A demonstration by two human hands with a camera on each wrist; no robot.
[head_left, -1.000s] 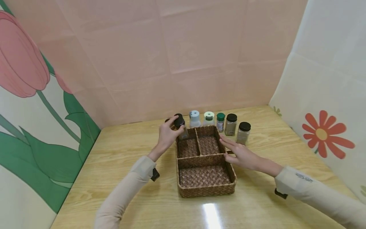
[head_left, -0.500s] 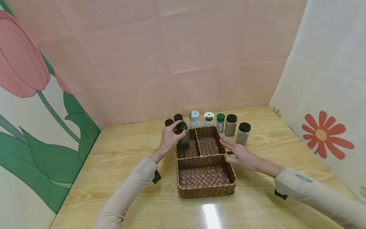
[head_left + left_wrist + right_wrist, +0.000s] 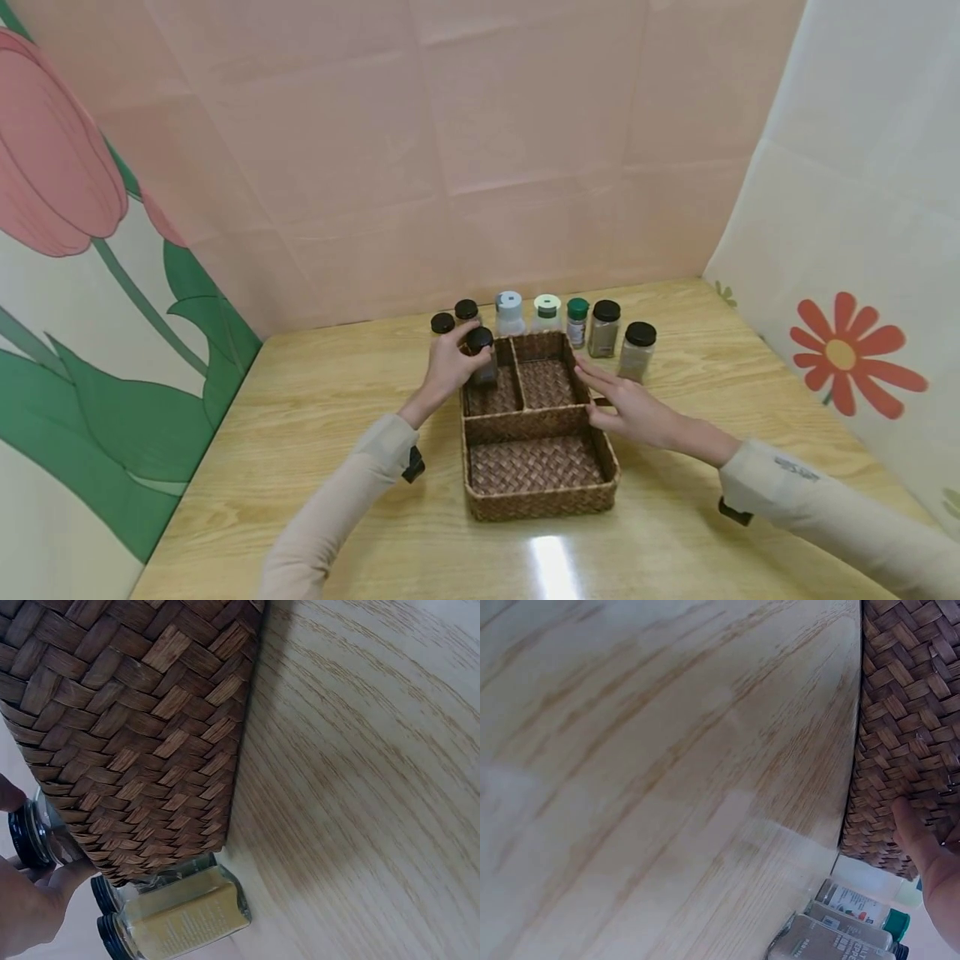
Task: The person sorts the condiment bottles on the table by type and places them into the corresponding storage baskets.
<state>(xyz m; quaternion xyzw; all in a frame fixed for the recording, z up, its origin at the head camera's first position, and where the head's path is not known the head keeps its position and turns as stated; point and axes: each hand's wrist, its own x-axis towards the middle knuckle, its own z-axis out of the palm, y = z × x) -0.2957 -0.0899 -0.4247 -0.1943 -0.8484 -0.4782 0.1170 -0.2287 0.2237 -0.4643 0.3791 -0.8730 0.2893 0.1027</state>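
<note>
A woven brown basket [image 3: 540, 500] with three compartments sits mid-table. My left hand [image 3: 450, 367] grips a small black-lidded glass jar [image 3: 482, 354] and holds it down in the basket's far left compartment. In the left wrist view the same jar [image 3: 34, 832] shows beside my fingers at the basket wall [image 3: 127, 727]. My right hand [image 3: 626, 400] rests with straight fingers against the basket's right side; its fingers [image 3: 922, 847] touch the weave [image 3: 907, 727].
Behind the basket stands a row of spice jars: two black-lidded [image 3: 453, 318], two pale-capped [image 3: 510, 312], a green-capped one [image 3: 577, 321], and two taller black-lidded ones [image 3: 637, 350]. Panels wall the wooden table [image 3: 322, 433] on three sides.
My left hand has lowered the black-lidded jar from above the basket's far left corner down into the far left compartment. The right hand has stayed against the basket.
</note>
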